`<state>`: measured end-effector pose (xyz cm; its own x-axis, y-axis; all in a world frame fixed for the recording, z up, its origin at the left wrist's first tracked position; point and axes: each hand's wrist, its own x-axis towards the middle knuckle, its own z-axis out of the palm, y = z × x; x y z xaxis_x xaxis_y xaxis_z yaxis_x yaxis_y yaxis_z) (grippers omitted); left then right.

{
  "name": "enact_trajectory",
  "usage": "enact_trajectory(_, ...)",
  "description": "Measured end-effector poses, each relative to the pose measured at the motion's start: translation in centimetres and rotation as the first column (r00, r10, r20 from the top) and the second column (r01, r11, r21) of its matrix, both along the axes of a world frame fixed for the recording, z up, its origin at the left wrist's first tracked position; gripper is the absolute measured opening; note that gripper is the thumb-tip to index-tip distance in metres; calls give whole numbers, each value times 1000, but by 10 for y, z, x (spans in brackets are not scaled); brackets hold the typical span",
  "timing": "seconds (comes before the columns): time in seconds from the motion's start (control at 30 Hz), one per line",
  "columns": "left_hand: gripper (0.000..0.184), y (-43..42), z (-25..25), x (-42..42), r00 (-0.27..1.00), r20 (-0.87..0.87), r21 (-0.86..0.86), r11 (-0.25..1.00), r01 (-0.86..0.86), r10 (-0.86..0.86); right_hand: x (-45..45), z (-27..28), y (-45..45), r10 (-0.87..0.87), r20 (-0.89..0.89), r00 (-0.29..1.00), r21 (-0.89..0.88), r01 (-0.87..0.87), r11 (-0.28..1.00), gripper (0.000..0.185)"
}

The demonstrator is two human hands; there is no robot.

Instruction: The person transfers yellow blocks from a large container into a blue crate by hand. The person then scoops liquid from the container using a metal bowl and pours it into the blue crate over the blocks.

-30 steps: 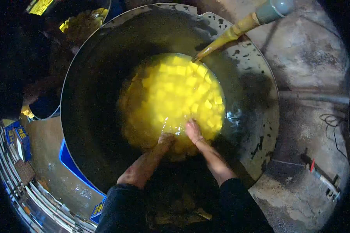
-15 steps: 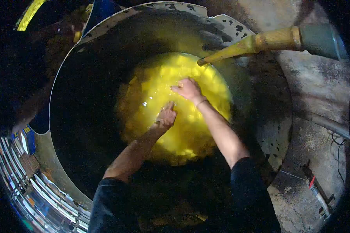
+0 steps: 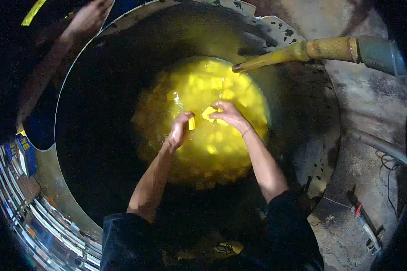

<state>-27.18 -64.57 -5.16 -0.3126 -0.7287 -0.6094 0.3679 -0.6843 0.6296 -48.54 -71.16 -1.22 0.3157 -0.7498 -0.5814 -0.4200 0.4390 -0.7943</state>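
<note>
A big round tub [image 3: 319, 178] holds cloudy yellow liquid with several yellow blocks [image 3: 227, 94] in it. Above its middle, my left hand [image 3: 180, 129] is closed on a small yellow block [image 3: 191, 123]. To the right of it, my right hand [image 3: 229, 115] grips another yellow block [image 3: 209, 113] between thumb and fingers; more yellow shows just under that hand. The two hands are apart, at the liquid's surface.
A wooden spout on a grey-green pipe [image 3: 332, 49] reaches over the tub's right rim. A co-worker's arm [image 3: 54, 58] is at the upper left. A metal rack [image 3: 45, 221] stands lower left; a pipe with a red part [image 3: 365, 221] lies lower right.
My hands have moved apart a little, the left one to the left and the right one slightly down. Yellow blocks now show in both. The co-worker's hand has come into view at the top left.
</note>
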Motion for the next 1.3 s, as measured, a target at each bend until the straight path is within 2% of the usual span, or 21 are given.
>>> enact_trajectory(0.07, 15, -8, 23, -20, 911, -124, 263, 899, -351, 392, 6, 25, 18, -101, 26, 995, 63, 99, 993, 40)
enact_trajectory(0.13, 14, -2, -5, -30, 910, -107, 179, 908, -380, 402, 10, 31, 34, -196, 277, 941, 111, 171, 979, 40)
enact_trajectory(0.23, 19, -3, 6, -48, 801, -326, 237, 864, -445, 502, 35, 43, 46, -198, 130, 972, -15, 202, 979, 32)
enact_trajectory(0.3, 19, -7, 19, -60, 729, -302, 293, 788, -542, 614, 49, 54, 49, -203, -6, 979, -138, 200, 970, 22)
enact_trajectory(0.33, 20, -8, 26, -65, 644, -267, 345, 695, -630, 717, 53, 57, 49, -199, -6, 980, -144, 196, 970, 22)
enact_trajectory(0.47, 23, -6, 34, -75, 611, -362, 342, 710, -616, 705, 62, 70, 53, -234, 151, 961, -273, 268, 924, 24)
enact_trajectory(0.53, 25, -5, 53, -78, 591, -400, 332, 712, -619, 701, 70, 74, 47, -308, -373, 875, -768, -106, 631, 31)
enact_trajectory(0.57, 29, -5, 68, -75, 549, -393, 345, 672, -655, 737, 70, 79, 47, -183, -192, 964, -489, 68, 870, 44)
enact_trajectory(0.6, 32, -6, 82, -70, 503, -388, 355, 628, -692, 773, 69, 77, 44, -176, -185, 967, -496, 62, 866, 44)
enact_trajectory(0.7, 26, -20, 72, -51, 416, -466, 413, 608, -678, 781, 61, 91, 42, -292, -46, 955, -110, 286, 952, 49)
enact_trajectory(0.77, 23, -38, 111, -28, 388, -566, 369, 644, -670, 727, 49, 45, 70, -123, -493, 861, -280, -24, 960, 42)
enact_trajectory(0.8, 22, -49, 136, -21, 379, -585, 292, 623, -726, 717, 45, 42, 95, 81, -583, 808, -200, -240, 950, 46)
enact_trajectory(0.87, 22, -68, 180, 4, 394, -784, 105, 727, -679, 481, 43, -29, 146, 96, -733, 673, -134, -282, 950, 69)
enact_trajectory(0.93, 27, -78, 252, 20, 320, -770, 141, 637, -758, 551, 37, -79, 183, -63, -739, 671, -398, -359, 844, 65)
enact_trajectory(1.0, 29, -78, 294, 48, 231, -875, 80, 597, -798, 426, 30, -75, 176, 8, -370, 929, -426, -177, 887, 55)
enact_trajectory(1.03, 29, -69, 312, 66, 211, -882, 67, 556, -829, 422, 27, -68, 166, 35, -365, 930, -436, -204, 877, 55)
enact_trajectory(1.13, 33, -17, 364, 115, 120, -874, 137, 475, -869, 470, 40, -11, 139, 385, -330, 862, -38, -420, 907, 37)
enact_trajectory(1.2, 34, 25, 359, 149, 146, -932, 36, 488, -872, 331, 66, 62, 137, 327, 179, 928, 29, -337, 941, 25)
enact_trajectory(1.23, 34, 46, 353, 168, 166, -968, -45, 519, -854, 190, 91, 109, 134, 375, 154, 914, 90, -391, 916, 22)
enact_trajectory(1.27, 33, 73, 355, 177, 230, -871, -50, 388, -920, 435, 119, 158, 136, 425, 134, 895, 155, -443, 883, 21)
enact_trajectory(1.3, 32, 94, 349, 188, 173, -878, -11, 343, -939, 446, 139, 194, 144, 393, 294, 871, 110, -439, 892, 23)
